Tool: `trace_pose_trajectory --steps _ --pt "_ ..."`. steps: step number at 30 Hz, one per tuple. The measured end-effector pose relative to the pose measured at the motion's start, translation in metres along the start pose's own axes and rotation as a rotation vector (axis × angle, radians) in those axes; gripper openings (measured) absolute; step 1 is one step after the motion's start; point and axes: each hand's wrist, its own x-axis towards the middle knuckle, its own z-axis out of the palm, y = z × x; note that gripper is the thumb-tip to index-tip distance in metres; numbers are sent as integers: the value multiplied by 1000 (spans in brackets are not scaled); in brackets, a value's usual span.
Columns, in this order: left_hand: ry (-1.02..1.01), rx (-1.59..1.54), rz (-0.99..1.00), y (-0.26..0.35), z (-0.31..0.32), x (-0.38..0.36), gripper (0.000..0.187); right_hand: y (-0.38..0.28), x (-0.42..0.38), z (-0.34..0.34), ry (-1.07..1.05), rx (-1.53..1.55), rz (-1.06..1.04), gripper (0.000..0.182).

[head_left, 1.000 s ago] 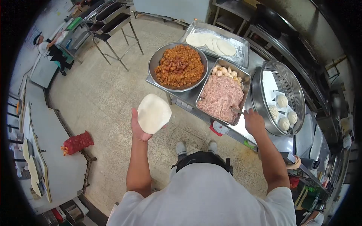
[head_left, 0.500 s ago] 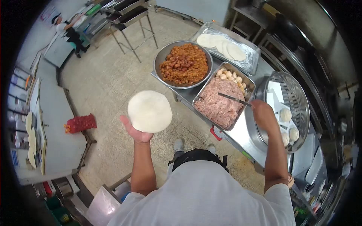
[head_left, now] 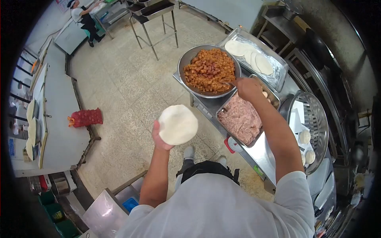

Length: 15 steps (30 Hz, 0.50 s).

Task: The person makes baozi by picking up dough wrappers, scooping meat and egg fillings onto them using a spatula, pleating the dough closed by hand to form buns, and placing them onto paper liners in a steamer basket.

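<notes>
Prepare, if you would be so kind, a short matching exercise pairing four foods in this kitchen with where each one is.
Foods:
1. flat round white dough wrapper
2. chunky orange-brown filling
3. pale pink minced filling
4. rounded white buns

Places:
A. inside the deep rectangular metal tray
B. in the round metal steamer with a slotted wall
C. on the person's left hand
D. inside the wide round metal bowl

Pairs: 1-C, 2-D, 3-A, 4-B.
</notes>
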Motion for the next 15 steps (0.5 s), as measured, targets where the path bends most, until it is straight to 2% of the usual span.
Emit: trace_pose_trajectory --steps 2,3,8,12,15 --pt "44 36 -59 -7 -16 22 91 1 5 1 -15 -30 -53 25" --pt "-1 -67 -122 -9 -21 34 87 -1 5 -7 -33 -37 -8 23" --pt "102 20 -134 -9 -16 74 84 -13 7 -24 -96 -99 46 26" --pt "134 57 -178 -9 -13 98 81 -5 9 -13 -107 -56 -46 33" --pt "44 -1 -221 -8 -13 106 80 1 9 -5 -96 12 -85 37"
